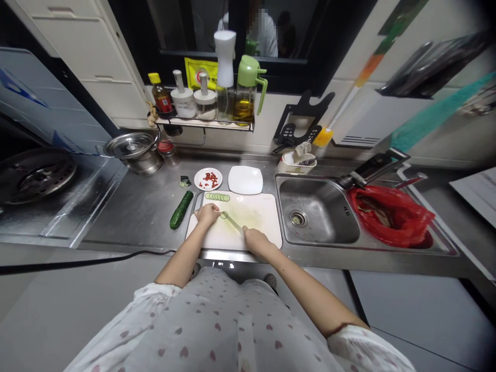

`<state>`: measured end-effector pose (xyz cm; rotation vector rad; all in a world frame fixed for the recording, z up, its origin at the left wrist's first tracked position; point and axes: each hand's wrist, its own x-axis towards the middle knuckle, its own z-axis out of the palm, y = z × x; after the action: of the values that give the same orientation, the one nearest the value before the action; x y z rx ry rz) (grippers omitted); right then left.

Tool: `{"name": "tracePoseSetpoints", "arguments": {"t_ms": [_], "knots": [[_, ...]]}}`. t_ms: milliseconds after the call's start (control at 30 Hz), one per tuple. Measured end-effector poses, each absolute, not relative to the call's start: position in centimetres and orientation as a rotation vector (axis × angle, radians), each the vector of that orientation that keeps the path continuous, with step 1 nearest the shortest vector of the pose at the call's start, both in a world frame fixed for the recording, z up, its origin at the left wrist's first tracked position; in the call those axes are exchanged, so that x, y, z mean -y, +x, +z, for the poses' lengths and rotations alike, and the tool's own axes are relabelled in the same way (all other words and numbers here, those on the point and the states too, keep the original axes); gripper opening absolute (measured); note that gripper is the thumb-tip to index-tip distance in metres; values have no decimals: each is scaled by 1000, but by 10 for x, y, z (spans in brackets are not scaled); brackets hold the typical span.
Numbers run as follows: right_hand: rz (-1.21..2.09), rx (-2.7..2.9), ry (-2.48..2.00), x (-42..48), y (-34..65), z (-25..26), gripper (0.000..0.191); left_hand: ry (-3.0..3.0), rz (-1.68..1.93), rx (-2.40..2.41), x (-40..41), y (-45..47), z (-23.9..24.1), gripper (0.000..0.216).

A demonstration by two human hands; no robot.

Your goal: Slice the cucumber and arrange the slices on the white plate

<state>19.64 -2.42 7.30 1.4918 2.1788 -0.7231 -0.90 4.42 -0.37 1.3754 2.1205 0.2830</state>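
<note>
A white cutting board [267, 214] lies on the steel counter, with a row of cucumber slices [217, 197] along its far left edge. My right hand [256, 241] is closed around the handle of a knife [234, 224], whose blade points left and away from me. At the blade's tip is a single cucumber slice [224, 215]. My left hand [208, 214] is closed over the board's left side, its pinched fingertips at that slice; the palm side is hidden. Left of the board rests a whole cucumber [181, 210].
Behind the board stand a plate of chopped red pieces [209, 178] and a white plate [245, 180]. Cucumber trimmings [185, 181] lie near a steel pot [135, 152]. At right are the sink [318, 217] and a red plastic bag [395, 219]. A condiment shelf [205, 123] hangs above.
</note>
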Motion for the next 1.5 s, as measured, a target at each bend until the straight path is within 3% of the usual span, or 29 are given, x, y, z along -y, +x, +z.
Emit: {"name": "tracePoseSetpoints", "arguments": {"t_ms": [533, 1000, 1233, 1500], "knots": [[-552, -2191, 1385, 3, 194, 82, 39, 1389, 279, -2119, -46, -11, -9, 19], [-487, -2283, 1455, 18, 222, 66, 31, 1451, 270, -2117, -38, -6, -3, 16], [-652, -2183, 1862, 37, 254, 50, 25, 1643, 312, -2148, -23, 9, -6, 21], [-828, -2212, 1962, 42, 265, 35, 21, 1508, 399, -2092, -29, 15, -3, 8]]}}
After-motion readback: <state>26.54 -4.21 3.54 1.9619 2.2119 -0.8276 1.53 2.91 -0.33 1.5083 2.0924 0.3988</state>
